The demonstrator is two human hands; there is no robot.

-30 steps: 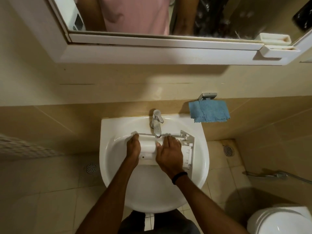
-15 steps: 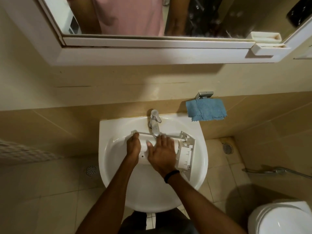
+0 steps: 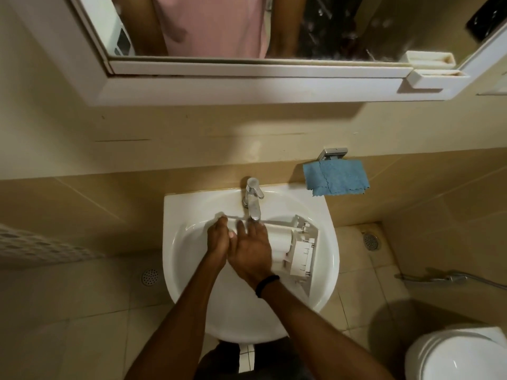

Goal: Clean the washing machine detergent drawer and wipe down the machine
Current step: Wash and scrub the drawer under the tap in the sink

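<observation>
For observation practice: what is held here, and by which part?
Left hand grips the detergent drawer at its left end; right hand presses flat on it.

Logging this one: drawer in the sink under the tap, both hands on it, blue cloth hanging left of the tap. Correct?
One slip: the head view shows the blue cloth hanging on the wall right of the tap, not left. The drawer does lie in the sink under the tap, with the left hand and right hand on it.
</observation>
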